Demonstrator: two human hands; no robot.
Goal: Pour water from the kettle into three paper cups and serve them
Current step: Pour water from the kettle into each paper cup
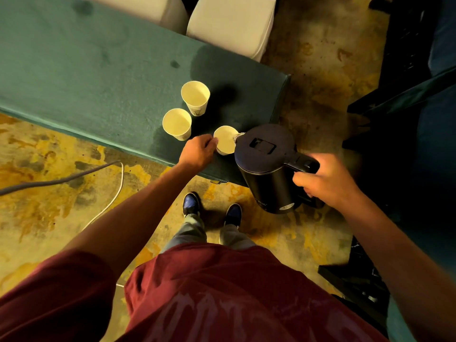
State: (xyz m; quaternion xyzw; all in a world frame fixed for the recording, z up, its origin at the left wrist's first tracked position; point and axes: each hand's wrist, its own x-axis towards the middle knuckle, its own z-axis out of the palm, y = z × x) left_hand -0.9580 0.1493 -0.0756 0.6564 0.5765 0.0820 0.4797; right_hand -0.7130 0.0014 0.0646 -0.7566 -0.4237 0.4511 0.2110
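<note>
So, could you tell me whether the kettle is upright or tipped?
Tipped: the kettle leans, spout at the nearest cup's rim.

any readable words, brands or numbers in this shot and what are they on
None can be read.
Black kettle: small pale lettering and a sticker low on its side, too blurred to read.
Red shirt: large faded print, not legible.
Farthest paper cup: faint mark on its wall, too small to tell.
</note>
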